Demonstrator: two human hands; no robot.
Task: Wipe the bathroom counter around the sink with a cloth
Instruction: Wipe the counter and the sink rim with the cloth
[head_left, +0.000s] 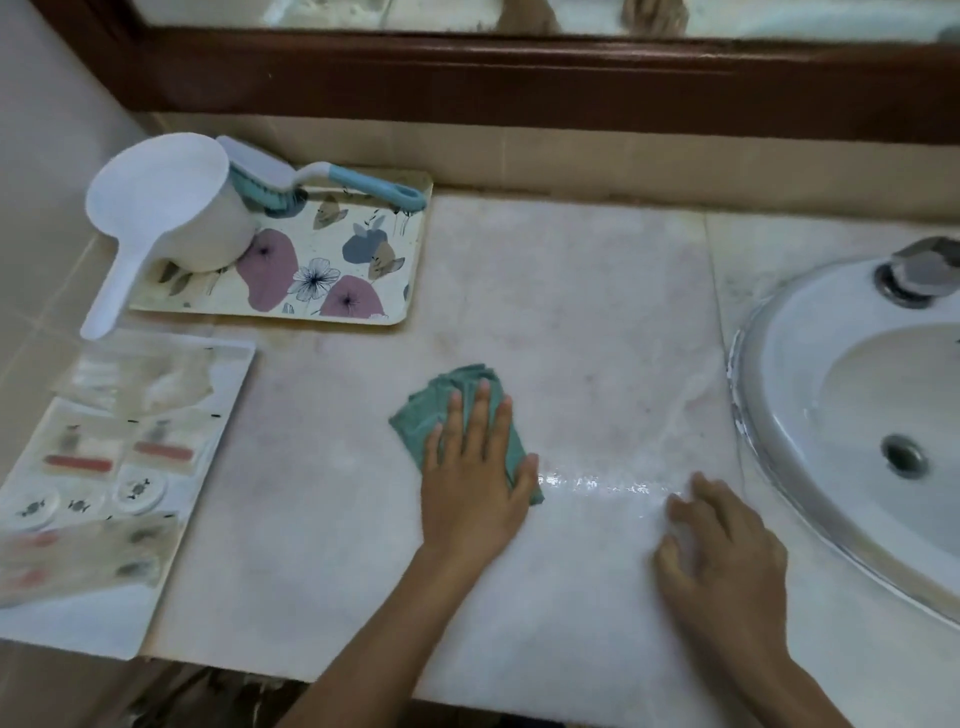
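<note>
A folded teal cloth (441, 410) lies on the pale marble counter (571, 322), left of the white oval sink (810, 364). My left hand (475, 467) presses flat on the cloth with straight fingers. My right hand (722, 545) rests on the bare counter near the sink's rim, fingers loosely bent and holding nothing. A wet glossy streak (602, 483) runs between the two hands.
A floral tray (363, 270) at the back left carries a white scoop (166, 208) and a blue-handled brush (332, 179). A white tray (104, 623) with packets and small toiletries sits at the left edge. A chrome tap base (914, 275) stands behind the sink. A wood-framed mirror (519, 67) spans the back wall.
</note>
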